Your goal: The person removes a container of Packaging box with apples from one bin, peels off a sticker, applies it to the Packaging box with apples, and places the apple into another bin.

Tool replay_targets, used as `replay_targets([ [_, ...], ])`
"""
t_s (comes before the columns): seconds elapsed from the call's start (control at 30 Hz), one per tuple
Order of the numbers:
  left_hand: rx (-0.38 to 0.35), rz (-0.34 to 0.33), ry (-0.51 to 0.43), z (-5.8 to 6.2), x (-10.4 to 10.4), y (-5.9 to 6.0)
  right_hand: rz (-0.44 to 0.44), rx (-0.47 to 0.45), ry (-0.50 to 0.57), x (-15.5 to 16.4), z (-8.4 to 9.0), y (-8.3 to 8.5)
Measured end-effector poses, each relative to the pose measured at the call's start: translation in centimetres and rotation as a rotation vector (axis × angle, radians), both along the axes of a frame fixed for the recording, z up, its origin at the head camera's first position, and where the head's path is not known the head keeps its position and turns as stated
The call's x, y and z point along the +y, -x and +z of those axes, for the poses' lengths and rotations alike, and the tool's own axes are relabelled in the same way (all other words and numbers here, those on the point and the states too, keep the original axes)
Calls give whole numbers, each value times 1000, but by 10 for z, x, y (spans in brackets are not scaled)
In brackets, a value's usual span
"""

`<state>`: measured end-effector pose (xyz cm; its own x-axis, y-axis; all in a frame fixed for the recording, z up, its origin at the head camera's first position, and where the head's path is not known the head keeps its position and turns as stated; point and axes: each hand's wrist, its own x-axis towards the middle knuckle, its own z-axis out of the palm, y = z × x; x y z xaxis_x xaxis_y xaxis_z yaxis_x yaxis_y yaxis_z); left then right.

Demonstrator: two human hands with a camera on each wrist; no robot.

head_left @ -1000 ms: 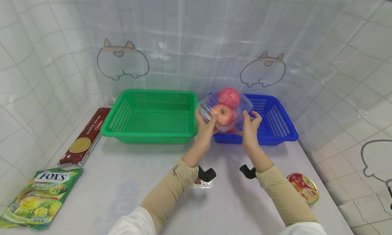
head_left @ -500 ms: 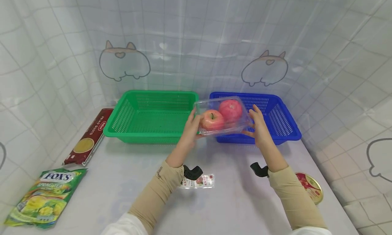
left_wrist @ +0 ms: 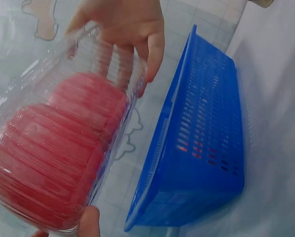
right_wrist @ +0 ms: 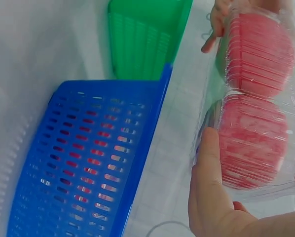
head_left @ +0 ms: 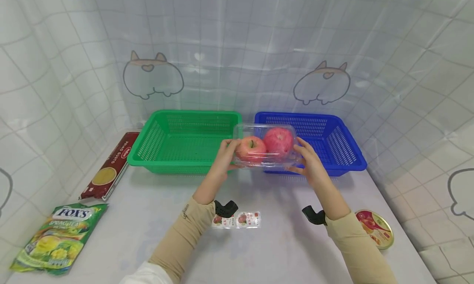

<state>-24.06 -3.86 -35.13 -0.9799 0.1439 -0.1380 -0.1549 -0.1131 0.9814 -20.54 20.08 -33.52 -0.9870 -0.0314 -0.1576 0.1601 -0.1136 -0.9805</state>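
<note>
A clear plastic clamshell box (head_left: 266,164) is held level in the air by both hands, overlapping the near edges of the two baskets in the head view. Inside lie two red apples, one (head_left: 251,149) with its stem showing and a pinker one (head_left: 278,143). My left hand (head_left: 223,157) grips the box's left end. On the right end, my right hand (head_left: 310,161) grips with its fingers spread along the side; the right wrist view shows its thumb (right_wrist: 209,148) against the plastic.
A green basket (head_left: 185,168) stands behind on the left and a blue basket (head_left: 342,167) on the right; red shows through the blue one's holes. A sticker strip (head_left: 242,220), a round tin (head_left: 375,229), a FOX'S candy bag (head_left: 59,238) and a dark red packet (head_left: 111,166) lie around.
The box has turned from a slant to level and come down slightly toward me. Both hands have stayed on it, with the left hand shifting left.
</note>
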Motion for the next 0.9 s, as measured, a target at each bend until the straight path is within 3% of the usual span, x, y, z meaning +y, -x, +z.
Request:
replay_targets([
  [0.23,2,-8,45,-4,-8,-1,17,10,-13,-4,-4,-9],
  [0.53,63,-43,147,-4,-20,-22,36,16,-41,-7,-9,-23],
  [0.7,81,-50,221,-7,-29,-40,38,1,-71,-10,-12,-38],
  [0.9,59,-89,251,-15,-43,-70,64,-10,-71,-18,-23,-60],
])
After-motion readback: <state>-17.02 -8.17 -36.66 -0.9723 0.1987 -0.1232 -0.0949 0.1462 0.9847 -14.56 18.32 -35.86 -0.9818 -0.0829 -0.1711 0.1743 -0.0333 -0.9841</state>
